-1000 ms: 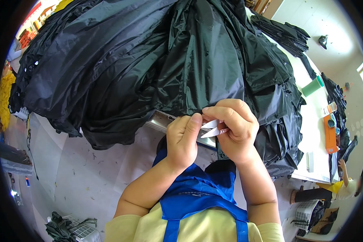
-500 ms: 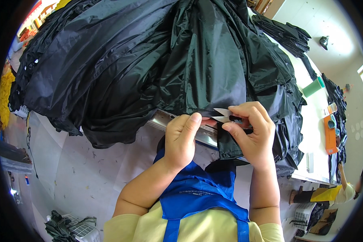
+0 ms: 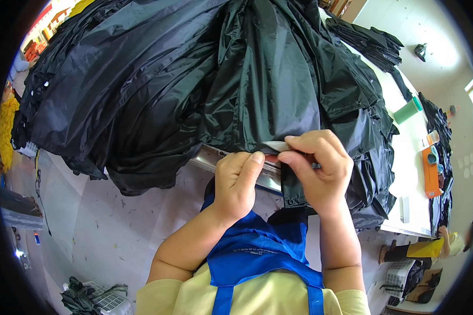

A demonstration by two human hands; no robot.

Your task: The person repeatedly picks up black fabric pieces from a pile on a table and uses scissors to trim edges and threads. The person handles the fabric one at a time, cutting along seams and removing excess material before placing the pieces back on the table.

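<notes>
In the head view, pale printing, too small to read, crosses the blue apron (image 3: 263,270) below the shiny black garment (image 3: 278,79). The left hand (image 3: 235,184) pinches that garment low down, the right hand (image 3: 320,165) grasping metal snips (image 3: 275,146) beside it; half a second ago two parted blades showed, now one. Right of the garment lies a white table (image 3: 406,157), below it grey floor (image 3: 121,226).

The garment cloth (image 3: 265,89) is plain greenish black, the scissor blades (image 3: 276,146) silvery, the apron (image 3: 268,265) royal blue with pale lettering, the T-shirt (image 3: 265,299) plain light yellow, the tabletop (image 3: 406,163) white, the cylinder (image 3: 407,111) green, the box (image 3: 431,177) orange.
</notes>
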